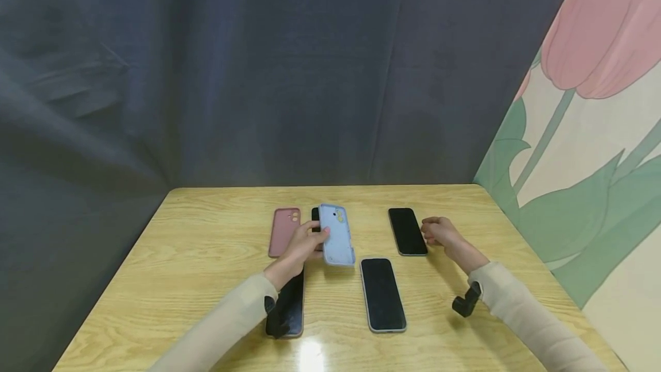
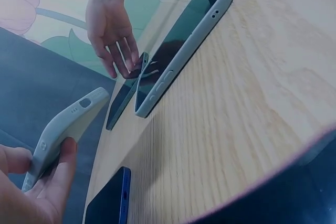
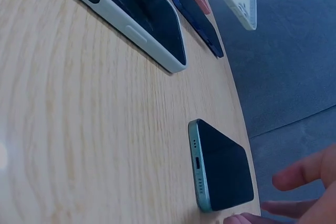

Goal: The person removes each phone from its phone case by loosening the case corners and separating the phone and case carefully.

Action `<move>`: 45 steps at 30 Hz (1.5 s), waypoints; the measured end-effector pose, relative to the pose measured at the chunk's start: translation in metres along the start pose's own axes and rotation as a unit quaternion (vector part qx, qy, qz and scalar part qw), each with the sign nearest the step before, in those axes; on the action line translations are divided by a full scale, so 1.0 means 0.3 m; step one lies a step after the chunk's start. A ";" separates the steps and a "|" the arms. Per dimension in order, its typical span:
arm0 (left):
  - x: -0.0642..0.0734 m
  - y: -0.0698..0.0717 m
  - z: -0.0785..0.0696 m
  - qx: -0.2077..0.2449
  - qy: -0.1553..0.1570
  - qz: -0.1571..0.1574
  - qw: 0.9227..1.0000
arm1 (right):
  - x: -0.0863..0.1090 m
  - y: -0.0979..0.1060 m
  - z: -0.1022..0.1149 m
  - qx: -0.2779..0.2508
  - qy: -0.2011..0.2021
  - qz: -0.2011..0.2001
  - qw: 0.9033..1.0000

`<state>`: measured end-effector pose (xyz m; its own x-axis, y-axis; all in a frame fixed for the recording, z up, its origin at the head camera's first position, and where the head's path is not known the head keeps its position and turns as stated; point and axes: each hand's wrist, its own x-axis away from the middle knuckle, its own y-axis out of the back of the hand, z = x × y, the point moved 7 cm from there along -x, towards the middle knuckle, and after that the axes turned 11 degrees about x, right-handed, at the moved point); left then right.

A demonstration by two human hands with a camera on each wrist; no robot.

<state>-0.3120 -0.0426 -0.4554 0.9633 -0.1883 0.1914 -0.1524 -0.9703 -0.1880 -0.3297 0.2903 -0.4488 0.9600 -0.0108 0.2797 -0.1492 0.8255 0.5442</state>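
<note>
My left hand [image 1: 299, 248] grips an empty light blue phone case [image 1: 338, 243] by its left edge, thumb across its inner side. In the left wrist view the case [image 2: 68, 124] is raised above the table. Partly hidden behind it in the head view lies a dark blue phone [image 2: 111, 203]. Over on the right, my right hand [image 1: 443, 233] is beside the right edge of a bare phone with a pale green frame [image 1: 408, 231], its fingers loosely bent and holding nothing. In the right wrist view its fingertips are close to that phone [image 3: 226, 169].
A pink phone case [image 1: 284, 231] lies left of the blue one. Nearer the front are a phone in a whitish case [image 1: 383, 296] and, partly under my left forearm, a phone with a pinkish rim [image 1: 294, 309]. A dark curtain [image 1: 289, 73] hangs behind the wooden table [image 1: 206, 234].
</note>
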 end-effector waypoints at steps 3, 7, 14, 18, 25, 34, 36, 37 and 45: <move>-0.012 -0.016 -0.002 0.002 -0.002 0.001 1.000 | 0.002 0.004 0.001 -0.015 -0.001 -0.006 1.000; -0.034 -0.041 0.002 0.002 0.008 0.007 1.000 | 0.008 0.001 0.001 -0.022 -0.001 -0.011 1.000; -0.078 -0.087 0.005 -0.001 0.019 0.006 1.000 | 0.026 -0.034 0.011 -0.012 0.029 0.024 0.999; -0.102 -0.116 0.017 0.002 0.015 0.005 1.000 | 0.035 -0.056 0.015 -0.010 0.044 0.044 0.998; -0.141 -0.178 0.059 0.030 0.024 0.005 0.999 | 0.058 -0.081 0.031 -0.022 0.075 0.075 0.994; -0.189 -0.227 0.101 0.038 0.021 -0.016 0.999 | 0.066 -0.101 0.043 -0.031 0.080 0.089 0.992; -0.195 -0.230 0.107 0.033 0.020 -0.016 0.999 | 0.068 -0.106 0.043 -0.033 0.078 0.089 0.992; -0.196 -0.230 0.109 0.030 0.020 -0.017 0.999 | 0.070 -0.109 0.045 -0.031 0.083 0.092 0.992; -0.190 -0.222 0.094 -0.035 0.003 -0.007 0.999 | 0.083 -0.131 0.040 -0.043 0.085 0.100 0.990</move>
<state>-0.3504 0.0372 -0.4809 0.9639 -0.1758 0.1998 -0.1544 -0.9809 -0.1185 -0.3028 0.2507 -0.4537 0.9401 0.2470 0.2349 -0.3272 0.8469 0.4192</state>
